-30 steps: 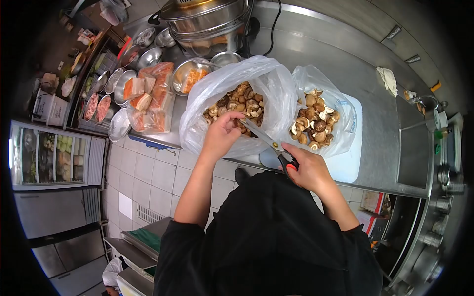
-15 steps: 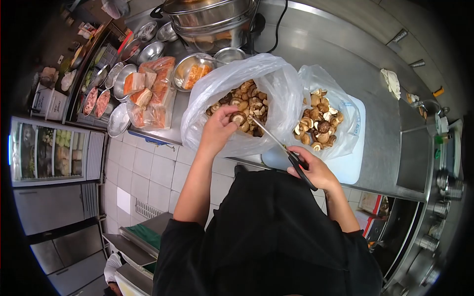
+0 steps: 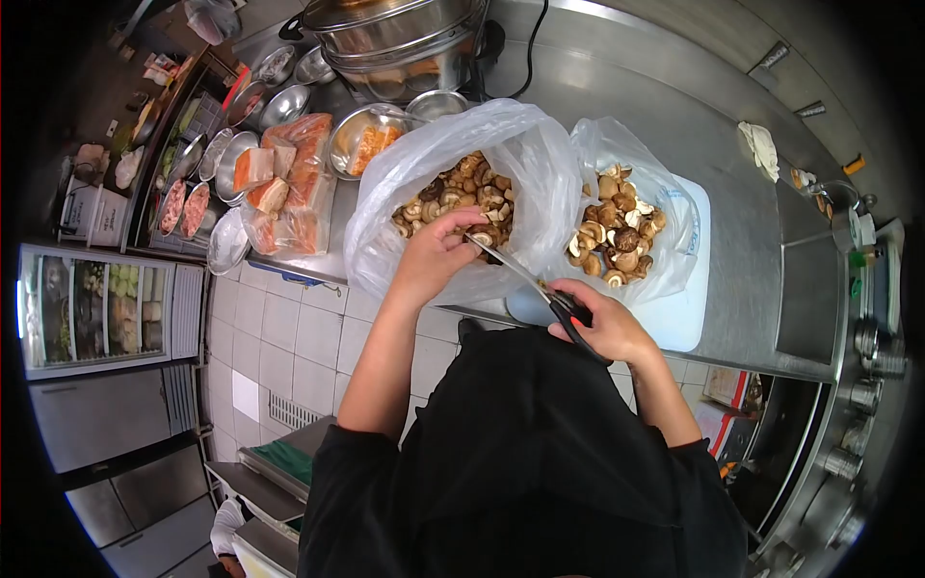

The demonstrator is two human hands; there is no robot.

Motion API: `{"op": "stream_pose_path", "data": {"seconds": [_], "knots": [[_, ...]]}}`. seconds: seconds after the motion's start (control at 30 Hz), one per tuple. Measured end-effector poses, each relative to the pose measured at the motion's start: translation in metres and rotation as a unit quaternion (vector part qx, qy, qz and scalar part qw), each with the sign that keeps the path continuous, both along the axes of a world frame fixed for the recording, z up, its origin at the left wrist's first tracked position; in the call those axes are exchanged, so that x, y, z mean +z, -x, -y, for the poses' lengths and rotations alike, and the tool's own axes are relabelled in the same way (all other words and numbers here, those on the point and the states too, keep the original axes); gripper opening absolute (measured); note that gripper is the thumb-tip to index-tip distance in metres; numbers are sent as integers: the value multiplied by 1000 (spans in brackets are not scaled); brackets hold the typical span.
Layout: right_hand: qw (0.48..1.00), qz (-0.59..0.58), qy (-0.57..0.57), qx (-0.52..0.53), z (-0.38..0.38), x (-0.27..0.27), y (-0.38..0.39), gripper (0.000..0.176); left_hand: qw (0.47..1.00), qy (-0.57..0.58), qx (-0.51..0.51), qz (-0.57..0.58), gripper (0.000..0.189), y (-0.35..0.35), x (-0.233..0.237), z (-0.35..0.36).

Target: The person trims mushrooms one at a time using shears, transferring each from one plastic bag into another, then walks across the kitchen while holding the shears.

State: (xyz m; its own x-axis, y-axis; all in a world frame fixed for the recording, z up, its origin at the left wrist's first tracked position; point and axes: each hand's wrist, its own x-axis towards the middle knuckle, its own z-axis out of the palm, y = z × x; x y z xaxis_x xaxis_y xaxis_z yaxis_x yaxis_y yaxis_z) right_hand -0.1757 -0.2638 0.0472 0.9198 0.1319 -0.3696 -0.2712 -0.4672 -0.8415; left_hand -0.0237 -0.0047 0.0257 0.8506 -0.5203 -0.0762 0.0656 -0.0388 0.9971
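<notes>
My left hand (image 3: 436, 258) is closed around a shiitake mushroom (image 3: 482, 238), partly hidden by my fingers, at the near side of a large clear plastic bag (image 3: 376, 197). Many whole shiitake mushrooms (image 3: 448, 197) fill that bag. My right hand (image 3: 602, 326) grips the black handles of a pair of scissors (image 3: 525, 271). Their long metal blades point up and left, with the tips at the mushroom in my left hand. To the right, a smaller plastic bag (image 3: 679, 212) holds more mushrooms (image 3: 617, 236), some showing pale undersides.
The smaller bag lies on a white cutting board (image 3: 686, 332) on the steel counter (image 3: 636, 87). At left are bagged orange-pink blocks (image 3: 310, 183) and several metal bowls (image 3: 284, 106). A large steamer pot (image 3: 400, 43) stands behind. Another person's sleeve (image 3: 227, 525) shows at lower left.
The scissors' tips and my left hand have come closer together at the mushroom, which has turned in my fingers. My right hand has shifted slightly left. The whole view has shifted a little.
</notes>
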Motion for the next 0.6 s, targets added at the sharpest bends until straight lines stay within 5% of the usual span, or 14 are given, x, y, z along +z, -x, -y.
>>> {"op": "stream_pose_path", "data": {"seconds": [0.37, 0.6], "knots": [[997, 56, 53, -27, 32, 46, 45, 54, 994, -11, -84, -71, 27, 14, 30, 43], [979, 0, 104, -173, 87, 49, 96, 51, 943, -154, -152, 253, 30, 17, 55, 145]]}}
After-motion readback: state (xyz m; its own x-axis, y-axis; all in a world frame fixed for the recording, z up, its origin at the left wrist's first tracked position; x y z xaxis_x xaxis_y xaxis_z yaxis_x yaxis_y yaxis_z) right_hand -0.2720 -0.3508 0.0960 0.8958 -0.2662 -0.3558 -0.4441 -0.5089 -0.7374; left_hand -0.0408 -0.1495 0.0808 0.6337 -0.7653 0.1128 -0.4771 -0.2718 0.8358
